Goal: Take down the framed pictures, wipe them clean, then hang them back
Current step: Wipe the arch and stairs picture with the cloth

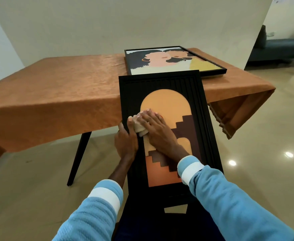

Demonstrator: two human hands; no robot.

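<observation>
Arch picture (182,94), tall with a black frame, slopes from the lap at 6 o'clock up to the near edge of the table (55,87) at 12 o'clock; I cannot tell how firmly its top edge rests there. Left hand (125,141) is clamped on the frame's 9 o'clock edge, thumb over the front and fingers wrapped behind. Right hand (157,129) lies flat, fingers straight and together, pressing a pale cloth (139,126) onto the picture face, left of centre. Portrait picture (170,63) lies face up on the table, just beyond the arch picture's top edge; whether they touch I cannot tell. Its 3 o'clock corner sits close to the table's end. Risks, as judged: only the 9 o'clock side is held, so a hard wipe toward 3 o'clock could twist the frame off the lap. The orange tablecloth (94,108) hangs loose over the edge, so the top may slide or drag fabric. A stroke pushed toward 12 o'clock could shove the frame into the portrait picture and nudge it toward the table's end. Heavy pressure at mid-panel could flex the face. The glossy floor (256,136) looks hard, and a drop would likely damage a corner.
</observation>
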